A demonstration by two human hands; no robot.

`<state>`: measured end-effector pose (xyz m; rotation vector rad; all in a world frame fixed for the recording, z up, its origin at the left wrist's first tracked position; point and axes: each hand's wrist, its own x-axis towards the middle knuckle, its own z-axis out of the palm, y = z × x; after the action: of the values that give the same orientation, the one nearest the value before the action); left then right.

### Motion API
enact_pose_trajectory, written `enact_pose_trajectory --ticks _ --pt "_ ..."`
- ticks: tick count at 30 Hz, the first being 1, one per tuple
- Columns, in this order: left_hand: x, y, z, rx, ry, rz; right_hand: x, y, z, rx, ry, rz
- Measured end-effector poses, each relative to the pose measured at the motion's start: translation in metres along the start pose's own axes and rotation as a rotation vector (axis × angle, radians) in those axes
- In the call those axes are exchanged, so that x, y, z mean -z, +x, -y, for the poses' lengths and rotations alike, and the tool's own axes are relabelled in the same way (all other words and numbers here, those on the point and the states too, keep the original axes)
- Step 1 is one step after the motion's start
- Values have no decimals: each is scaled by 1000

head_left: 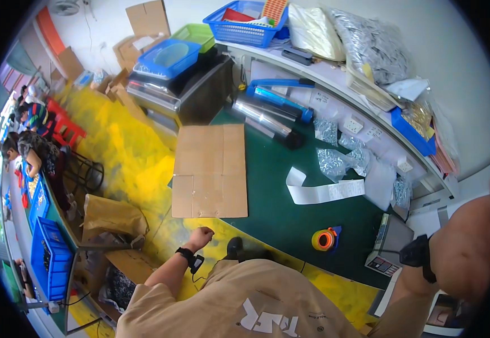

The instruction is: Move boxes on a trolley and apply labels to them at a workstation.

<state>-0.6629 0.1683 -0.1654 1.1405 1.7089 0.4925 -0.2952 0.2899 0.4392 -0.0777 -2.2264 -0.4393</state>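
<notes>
My left hand (202, 236) hangs over the yellow floor, curled into a fist with nothing in it, a dark band on its wrist. It is just below the near edge of a flattened cardboard sheet (211, 169) lying across the corner of the green table (279, 214). My right hand (470, 248) is raised close to the camera at the right rim, a black band at its wrist; its fingers are out of sight. An orange tape roll (324, 239) sits on the table between my arms.
A white paper strip (324, 191), clear bags of small metal parts (335, 160) and blue and silver tubes (273, 112) lie on the table. A small grey device (383, 248) sits near the tape. Blue baskets (245, 25) stand at the back. Seated people (31, 146) work at the left.
</notes>
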Motion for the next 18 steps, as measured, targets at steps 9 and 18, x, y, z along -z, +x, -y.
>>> enact_pose_trajectory --ticks 9,18 --pt "11 46 33 561 -1146 -287 -81 -166 33 -888 82 450" --pt "23 63 31 561 -1573 -336 -80 -308 166 -1547 305 633"
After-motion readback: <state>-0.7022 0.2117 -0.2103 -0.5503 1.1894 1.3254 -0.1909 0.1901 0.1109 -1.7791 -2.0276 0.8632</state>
